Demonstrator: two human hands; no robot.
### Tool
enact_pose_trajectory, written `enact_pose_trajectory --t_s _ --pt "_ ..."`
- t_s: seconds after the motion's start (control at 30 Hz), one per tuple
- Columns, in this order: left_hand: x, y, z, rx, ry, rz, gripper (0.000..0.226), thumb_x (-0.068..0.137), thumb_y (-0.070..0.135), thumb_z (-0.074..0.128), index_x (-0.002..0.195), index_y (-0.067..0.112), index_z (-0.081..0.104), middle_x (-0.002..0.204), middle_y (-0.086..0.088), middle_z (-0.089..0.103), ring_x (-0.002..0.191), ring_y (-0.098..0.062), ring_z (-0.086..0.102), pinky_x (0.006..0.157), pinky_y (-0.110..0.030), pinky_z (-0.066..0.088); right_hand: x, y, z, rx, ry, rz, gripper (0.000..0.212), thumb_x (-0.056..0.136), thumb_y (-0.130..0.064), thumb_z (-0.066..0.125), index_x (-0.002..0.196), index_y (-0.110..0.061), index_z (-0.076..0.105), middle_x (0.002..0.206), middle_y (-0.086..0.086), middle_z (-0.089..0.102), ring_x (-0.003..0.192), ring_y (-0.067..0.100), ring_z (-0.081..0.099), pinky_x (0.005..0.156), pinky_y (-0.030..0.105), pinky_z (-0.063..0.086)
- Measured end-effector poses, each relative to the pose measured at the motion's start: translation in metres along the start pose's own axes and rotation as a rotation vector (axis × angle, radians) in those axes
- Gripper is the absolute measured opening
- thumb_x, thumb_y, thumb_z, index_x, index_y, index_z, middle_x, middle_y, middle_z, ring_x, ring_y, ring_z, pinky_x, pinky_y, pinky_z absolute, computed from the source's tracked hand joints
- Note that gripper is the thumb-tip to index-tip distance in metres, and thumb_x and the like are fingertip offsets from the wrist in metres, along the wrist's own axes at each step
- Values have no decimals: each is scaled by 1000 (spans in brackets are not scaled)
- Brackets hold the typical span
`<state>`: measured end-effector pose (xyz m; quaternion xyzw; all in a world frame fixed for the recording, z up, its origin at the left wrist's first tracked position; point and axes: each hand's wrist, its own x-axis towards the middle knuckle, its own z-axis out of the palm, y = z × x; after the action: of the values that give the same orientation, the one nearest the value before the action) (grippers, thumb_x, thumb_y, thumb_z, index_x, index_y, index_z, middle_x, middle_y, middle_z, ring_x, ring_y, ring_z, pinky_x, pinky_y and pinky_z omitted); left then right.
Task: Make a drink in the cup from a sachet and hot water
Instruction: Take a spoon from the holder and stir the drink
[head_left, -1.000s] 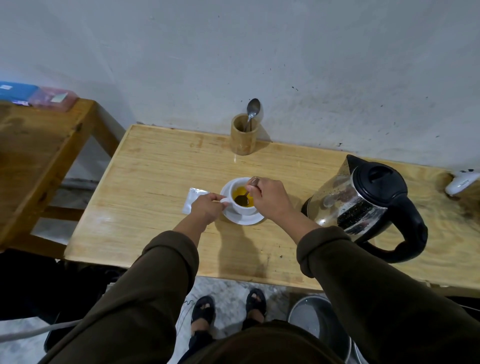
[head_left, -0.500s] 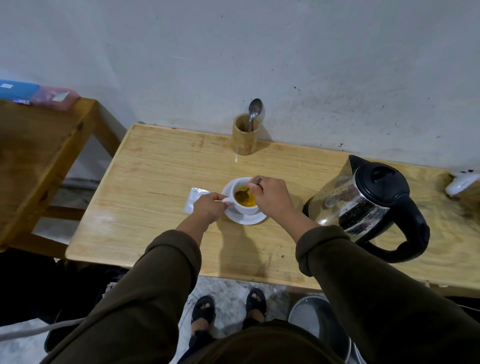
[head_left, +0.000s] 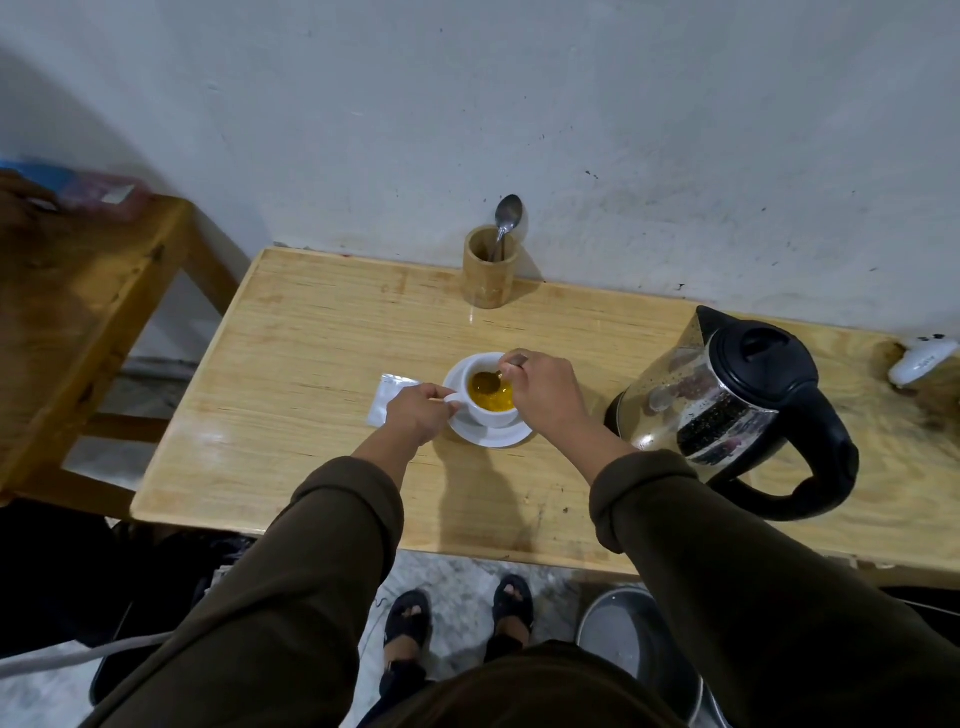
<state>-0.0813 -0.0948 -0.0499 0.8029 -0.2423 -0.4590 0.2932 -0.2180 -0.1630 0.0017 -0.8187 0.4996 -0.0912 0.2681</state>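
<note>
A white cup (head_left: 491, 413) stands on a white saucer (head_left: 498, 437) in the middle of the wooden table (head_left: 322, 364). The cup holds a yellow-orange drink. My left hand (head_left: 415, 413) pinches the cup's handle on its left side. My right hand (head_left: 545, 397) holds a spoon (head_left: 487, 382) whose bowl dips into the drink. A silver sachet (head_left: 387, 397) lies flat on the table just left of my left hand, partly hidden by it. The steel kettle (head_left: 727, 410) with black lid and handle sits to the right.
A bamboo holder (head_left: 489, 270) with another spoon (head_left: 506, 215) stands by the wall. A white object (head_left: 922, 358) lies at the table's far right. A second wooden table (head_left: 78, 312) is at left. A metal basin (head_left: 639, 644) sits on the floor beside my feet.
The spoon's bowl has swung round inside the cup, from the near side to the far left. The drink looks more yellow and cloudy. My left hand stays on the handle.
</note>
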Motion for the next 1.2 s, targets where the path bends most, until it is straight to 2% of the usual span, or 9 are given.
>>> enact_pose_trajectory --t_s 0.17,0.3,0.4,0.5,0.63,0.83,0.93,1.03,1.2 --pt "0 -1 0 1 12 -4 31 87 28 62 116 17 65 125 -6 63 116 -22 57 95 -30 45 0 -1 0 30 -40 -3 28 96 -17 43 91 3 63 95 20 69 92 36 61 84 43 49" --pt "1 -1 0 3 8 -3 32 88 28 62 118 17 65 125 -6 63 117 -22 57 94 -29 45 1 3 -1 -46 -4 -21 23 97 -15 40 100 -3 59 99 17 66 93 32 59 74 33 43" --pt "1 -1 -1 1 8 -1 34 88 28 63 119 16 65 125 -6 63 116 -22 57 91 -28 44 4 5 0 -91 25 -20 24 96 -13 40 105 -7 60 102 15 65 96 30 56 71 32 38" --pt "1 -1 -1 -6 1 2 35 89 28 62 121 16 64 126 -6 62 111 -20 56 86 -26 43 4 4 -1 -138 31 -22 26 96 -13 41 108 -10 63 104 12 67 99 29 56 76 37 46" --pt "1 -1 0 0 6 13 35 89 28 61 121 15 63 128 -7 61 104 -19 53 84 -25 40 4 1 0 -50 -13 -5 26 96 -20 42 103 -15 67 102 11 70 97 28 59 80 39 49" --pt "1 0 0 -4 1 10 34 90 27 60 121 15 63 128 -8 61 105 -19 53 85 -26 41 0 -1 -2 14 -102 -70 24 95 -20 44 96 -6 63 98 14 68 92 31 60 82 40 49" --pt "0 0 1 -2 5 8 34 90 27 60 121 15 62 128 -8 61 117 -23 55 87 -26 42 1 1 -5 -78 -89 -82 25 98 -20 39 103 -7 60 102 14 65 95 29 58 76 36 43" --pt "0 -1 1 5 7 5 34 90 29 59 121 16 62 128 -8 61 118 -24 55 93 -30 44 4 6 -5 -177 -31 -71 24 98 -20 38 105 -11 59 101 11 65 95 27 56 68 33 38" --pt "0 -1 2 10 21 -5 36 89 30 59 123 17 62 127 -7 62 117 -23 56 93 -31 45 4 9 -1 -131 -48 -62 28 97 -22 42 112 -20 65 108 7 70 103 26 55 83 39 48"
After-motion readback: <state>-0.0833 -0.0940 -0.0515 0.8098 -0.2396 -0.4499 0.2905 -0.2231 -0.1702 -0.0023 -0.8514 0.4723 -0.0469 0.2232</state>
